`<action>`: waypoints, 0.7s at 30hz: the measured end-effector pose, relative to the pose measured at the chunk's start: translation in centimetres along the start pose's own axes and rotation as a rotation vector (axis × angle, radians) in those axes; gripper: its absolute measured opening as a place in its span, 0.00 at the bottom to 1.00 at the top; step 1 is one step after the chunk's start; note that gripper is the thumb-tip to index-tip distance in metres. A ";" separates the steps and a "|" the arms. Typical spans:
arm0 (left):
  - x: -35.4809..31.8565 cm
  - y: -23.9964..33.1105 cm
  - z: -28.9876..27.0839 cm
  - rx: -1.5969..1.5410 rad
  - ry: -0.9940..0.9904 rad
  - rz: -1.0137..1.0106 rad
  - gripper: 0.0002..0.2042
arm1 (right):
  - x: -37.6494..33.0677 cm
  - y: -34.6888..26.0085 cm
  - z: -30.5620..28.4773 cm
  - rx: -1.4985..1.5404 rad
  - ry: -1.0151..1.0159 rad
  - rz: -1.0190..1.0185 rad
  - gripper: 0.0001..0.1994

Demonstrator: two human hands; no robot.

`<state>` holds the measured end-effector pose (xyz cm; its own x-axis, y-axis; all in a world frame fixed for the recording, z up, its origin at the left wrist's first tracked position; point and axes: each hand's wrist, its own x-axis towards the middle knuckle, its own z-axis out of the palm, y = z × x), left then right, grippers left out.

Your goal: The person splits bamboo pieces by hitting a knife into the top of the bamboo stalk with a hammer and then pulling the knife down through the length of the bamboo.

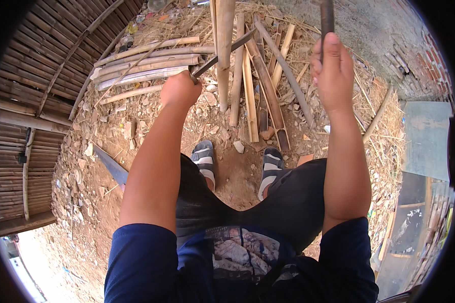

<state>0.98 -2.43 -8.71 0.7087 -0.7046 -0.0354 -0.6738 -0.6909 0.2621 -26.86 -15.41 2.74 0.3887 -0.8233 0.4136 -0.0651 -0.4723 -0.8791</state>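
My left hand point(179, 90) grips the handle of a long dark blade point(227, 50) that lies across an upright bamboo pole point(223, 45) in front of me. The blade's edge sits against the pole, pointing up and right. My right hand point(332, 70) is raised and closed around a dark rod point(327, 17) that points up out of the frame, to the right of the pole. Both arms reach forward from the lower edge.
Split bamboo strips point(260, 86) and whole poles point(146, 65) lie on the dirt and straw ahead of my sandalled feet point(205, 161). A saw blade point(111, 166) lies on the ground at left. A bamboo wall point(30, 101) runs along the left; bricks point(414, 60) lie at right.
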 end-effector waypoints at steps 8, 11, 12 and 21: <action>0.2 -0.7 0.2 0.006 0.011 -0.019 0.18 | -1.7 6.2 3.3 -0.628 -0.357 0.277 0.31; -0.1 -0.2 0.0 -0.010 0.018 0.000 0.19 | -1.7 2.3 1.9 -0.504 -0.204 0.160 0.30; -0.2 -0.1 0.0 -0.018 0.018 -0.005 0.19 | -1.7 1.7 1.8 -0.445 -0.134 0.091 0.30; -0.2 1.7 0.3 0.000 0.015 0.033 0.18 | -1.1 7.7 2.7 -0.718 -0.283 0.261 0.30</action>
<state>-0.38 -3.51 -8.53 0.6888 -0.7249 -0.0123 -0.6971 -0.6669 0.2632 -25.30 -17.31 -5.13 0.4911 -0.8693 0.0561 -0.7216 -0.4420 -0.5329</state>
